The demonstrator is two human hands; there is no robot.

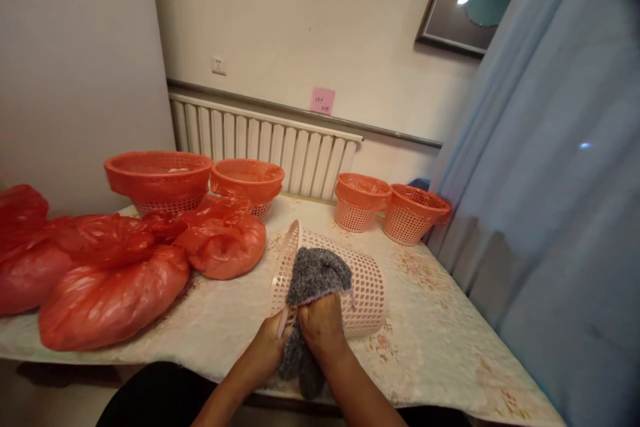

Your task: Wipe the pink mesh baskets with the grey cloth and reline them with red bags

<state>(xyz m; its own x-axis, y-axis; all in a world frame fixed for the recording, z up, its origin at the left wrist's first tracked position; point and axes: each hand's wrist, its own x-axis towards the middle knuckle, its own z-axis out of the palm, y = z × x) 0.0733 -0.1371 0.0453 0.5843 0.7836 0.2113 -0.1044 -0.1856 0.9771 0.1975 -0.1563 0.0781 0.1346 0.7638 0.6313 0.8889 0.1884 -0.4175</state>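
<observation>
A pale pink plastic mesh basket lies on its side on the table, its mouth facing left. My left hand grips the basket's lower rim. My right hand is closed on a grey fuzzy cloth that drapes over the basket's wall and hangs down between my wrists to the table's front edge.
Several full red plastic bags lie on the table's left half. Behind them stand two wide baskets lined with red bags. Two smaller lined baskets stand at the back right. A floral tablecloth covers the table. A blue curtain hangs on the right.
</observation>
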